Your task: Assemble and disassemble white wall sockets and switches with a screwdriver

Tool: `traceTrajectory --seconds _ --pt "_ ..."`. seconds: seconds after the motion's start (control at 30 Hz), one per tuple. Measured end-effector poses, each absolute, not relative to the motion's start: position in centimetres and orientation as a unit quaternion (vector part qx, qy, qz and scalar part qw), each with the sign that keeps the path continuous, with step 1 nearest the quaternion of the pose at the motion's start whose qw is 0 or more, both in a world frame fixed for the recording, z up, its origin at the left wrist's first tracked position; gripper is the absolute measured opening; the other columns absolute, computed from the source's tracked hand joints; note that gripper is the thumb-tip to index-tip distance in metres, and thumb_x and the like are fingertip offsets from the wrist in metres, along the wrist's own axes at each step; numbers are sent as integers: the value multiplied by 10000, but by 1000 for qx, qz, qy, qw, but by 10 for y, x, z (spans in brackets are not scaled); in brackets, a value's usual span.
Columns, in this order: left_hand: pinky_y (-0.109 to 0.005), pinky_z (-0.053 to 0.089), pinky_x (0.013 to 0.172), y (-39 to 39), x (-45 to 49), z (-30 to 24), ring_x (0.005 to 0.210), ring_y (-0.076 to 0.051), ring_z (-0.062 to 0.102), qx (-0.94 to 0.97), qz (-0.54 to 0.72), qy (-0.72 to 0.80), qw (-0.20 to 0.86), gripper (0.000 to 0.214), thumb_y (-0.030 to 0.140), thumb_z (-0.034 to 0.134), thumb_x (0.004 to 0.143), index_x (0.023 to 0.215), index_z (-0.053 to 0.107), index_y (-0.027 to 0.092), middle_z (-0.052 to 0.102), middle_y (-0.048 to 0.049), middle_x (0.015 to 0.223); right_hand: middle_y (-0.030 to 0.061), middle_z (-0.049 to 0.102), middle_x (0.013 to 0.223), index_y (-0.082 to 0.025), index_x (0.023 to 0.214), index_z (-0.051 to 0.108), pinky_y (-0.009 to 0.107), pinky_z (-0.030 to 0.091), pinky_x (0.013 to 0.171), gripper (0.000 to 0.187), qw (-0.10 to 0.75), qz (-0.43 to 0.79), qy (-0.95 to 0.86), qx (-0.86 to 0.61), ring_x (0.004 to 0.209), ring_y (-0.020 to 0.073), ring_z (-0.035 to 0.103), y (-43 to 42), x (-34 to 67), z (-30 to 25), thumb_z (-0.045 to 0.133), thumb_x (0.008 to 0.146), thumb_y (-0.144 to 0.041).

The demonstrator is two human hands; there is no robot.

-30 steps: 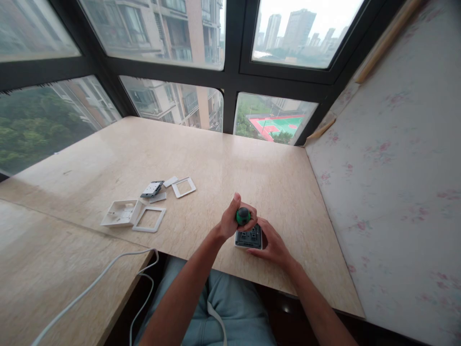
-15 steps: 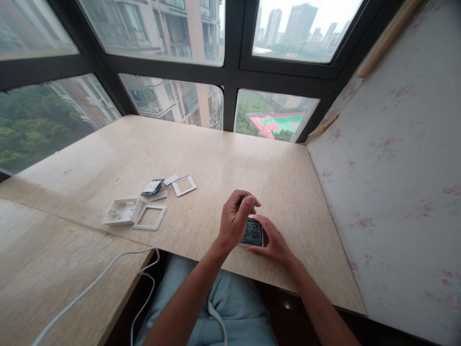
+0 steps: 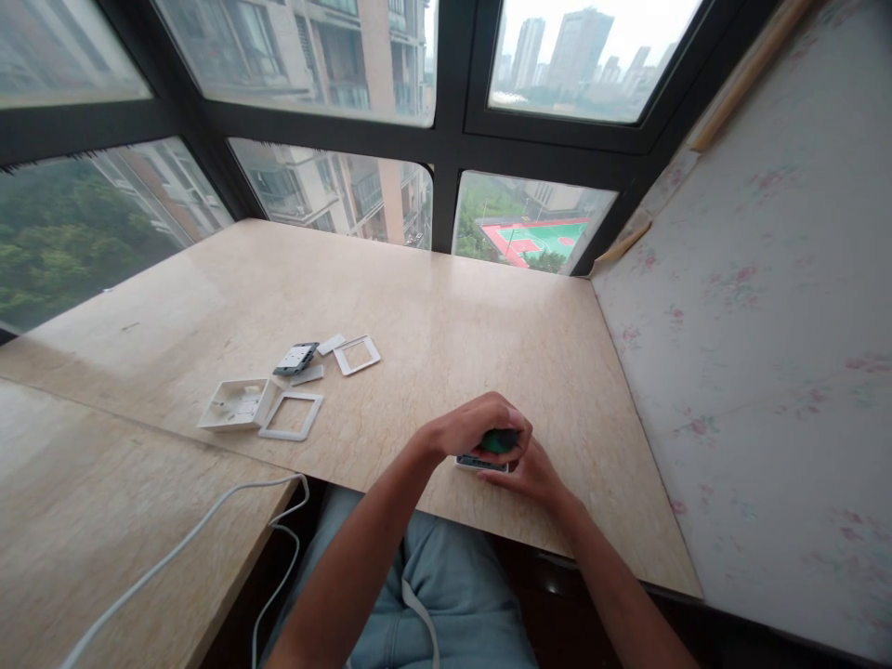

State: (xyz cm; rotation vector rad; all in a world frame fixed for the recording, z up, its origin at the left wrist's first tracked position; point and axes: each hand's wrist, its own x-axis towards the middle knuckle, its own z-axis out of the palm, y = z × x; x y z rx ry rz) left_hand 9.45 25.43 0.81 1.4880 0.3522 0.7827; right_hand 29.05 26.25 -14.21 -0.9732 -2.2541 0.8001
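My left hand [image 3: 474, 426] is curled over the green handle of a screwdriver [image 3: 499, 440], which lies low across a grey and white switch module [image 3: 471, 461]. That module rests on the beige stone table [image 3: 432, 316] near its front edge. My right hand [image 3: 526, 474] grips the module from the right side, its fingers wrapped around the edge. Most of the module is hidden under both hands.
Loose parts lie to the left: a white back box [image 3: 233, 404], two white square frames [image 3: 291, 415] [image 3: 357, 354], another grey switch module [image 3: 295, 358] and small white covers [image 3: 331, 344]. A white cable [image 3: 209, 516] hangs off the front edge. A floral wall [image 3: 753, 297] stands at the right; windows behind.
My left hand has dropped from upright over the module to lying across it, tipping the green screwdriver handle down. The right hand stays on the module.
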Motion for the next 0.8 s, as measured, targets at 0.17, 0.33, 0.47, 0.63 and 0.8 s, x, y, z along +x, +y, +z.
traceTrajectory --seconds 0.17,0.33,0.47,0.63,0.8 --pt "-185 251 404 263 98 -10 407 -48 333 562 509 238 608 385 507 612 841 713 506 160 426 51 512 110 514 1356 -271 1366 417 535 438 1037 763 267 299 -846 -353 1256 343 497 262 288 -133 754 721 -501" --pt "-145 292 395 257 104 -28 426 -6 392 439 711 285 470 311 383 674 843 878 419 208 525 47 800 129 454 1413 -270 1427 325 519 393 1088 853 268 287 -849 -352 1326 324 430 262 291 -137 755 726 -498" --pt "-214 465 615 243 111 -28 664 -84 559 418 756 366 345 238 383 645 871 944 526 189 559 -6 861 136 453 1416 -264 1434 335 530 383 1093 845 272 279 -852 -350 1331 334 424 262 291 -140 747 734 -499" --pt "-206 360 488 232 114 -23 519 -81 457 407 756 333 390 240 400 522 923 851 556 173 539 8 671 137 465 1406 -263 1431 338 528 390 1088 848 275 280 -852 -348 1319 333 439 262 290 -139 749 729 -504" --pt "-218 214 388 252 88 -18 351 -71 294 507 571 188 617 365 446 525 823 597 524 159 393 32 413 138 479 1396 -262 1409 362 540 403 1069 829 271 291 -848 -351 1307 338 454 262 289 -138 754 721 -507"
